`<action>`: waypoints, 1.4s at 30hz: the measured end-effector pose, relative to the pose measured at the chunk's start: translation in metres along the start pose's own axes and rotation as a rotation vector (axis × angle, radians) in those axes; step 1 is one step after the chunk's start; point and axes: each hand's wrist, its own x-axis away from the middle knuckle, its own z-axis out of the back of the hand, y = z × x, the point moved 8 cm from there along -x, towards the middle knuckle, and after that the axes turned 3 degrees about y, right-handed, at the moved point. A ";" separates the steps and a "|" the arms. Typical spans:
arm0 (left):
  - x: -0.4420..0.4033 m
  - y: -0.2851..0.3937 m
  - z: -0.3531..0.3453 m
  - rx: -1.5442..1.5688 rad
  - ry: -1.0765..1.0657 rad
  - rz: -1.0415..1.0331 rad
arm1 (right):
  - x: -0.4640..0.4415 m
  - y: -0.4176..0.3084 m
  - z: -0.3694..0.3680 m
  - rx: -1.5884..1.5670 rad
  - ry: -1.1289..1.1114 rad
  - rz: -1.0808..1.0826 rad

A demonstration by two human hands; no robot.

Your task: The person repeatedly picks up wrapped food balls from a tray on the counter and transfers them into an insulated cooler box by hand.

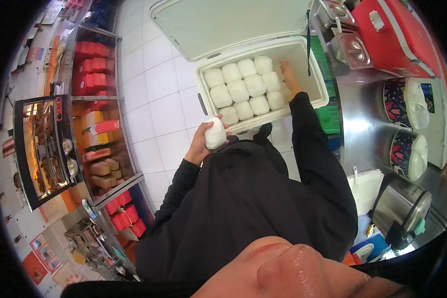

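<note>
My left hand (201, 141) is closed round a smooth white ball (215, 135), just outside the near left corner of a white cooler box (310, 107). Several similar soft-looking white balls (255, 85) sit packed in rows inside the box. Within the box, at its right side, my right hand (287, 74) reaches down beside the rightmost balls. Its fingers are too unclear to tell whether they grip anything. A hinged lid (233, 25) stands open along the far side of the box.
Shelves (98, 98) with red and yellow packets line the left, beside a lit glass-fronted cabinet (43, 149). On the right, a steel counter (355, 134) carries lidded metal containers (351, 49), a red cooler (390, 35), patterned pots (401, 104) and a steel cooker (401, 201).
</note>
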 end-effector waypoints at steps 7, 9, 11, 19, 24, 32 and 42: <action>-0.016 -0.003 0.008 -0.016 0.003 -0.010 | -0.029 0.013 -0.034 -0.017 -0.194 0.105; -0.024 0.002 0.005 -0.087 0.011 -0.062 | -0.044 0.024 -0.010 0.085 -0.079 0.149; -0.033 0.008 0.002 -0.062 0.028 -0.127 | -0.045 0.011 0.017 0.417 0.218 0.267; -0.067 0.011 0.012 0.100 0.074 -0.199 | 0.211 -0.073 -0.160 0.239 -0.592 0.209; -0.070 0.021 -0.005 0.001 0.098 -0.253 | 0.204 -0.038 -0.190 -0.013 -0.684 -0.016; -0.071 0.030 -0.010 0.008 0.020 -0.373 | 0.202 -0.030 -0.198 -0.269 -0.663 -0.259; -0.060 0.184 0.053 -0.832 0.724 -1.001 | 0.179 -0.004 -0.170 0.310 -0.470 0.050</action>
